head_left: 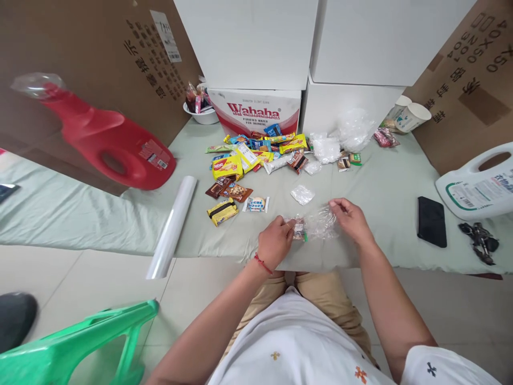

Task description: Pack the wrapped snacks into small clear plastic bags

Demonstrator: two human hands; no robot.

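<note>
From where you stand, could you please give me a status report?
Left bare hand on small, green-edged snack packet; right bare hand pinching clear, crinkled plastic film; crumpled, whitish plastic wrapper just beyond, blocking neither hand.

A thin red cord bracelet with small knots circles the wrist just behind the left hand. Well back from the right hand, a short white fabric sleeve carries a dark motif. The white fabric shirt has gold and orange motifs, above tan fabric legwear.

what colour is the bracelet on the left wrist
Red; the head view shows the bracelet best, just below the left hand.
</note>
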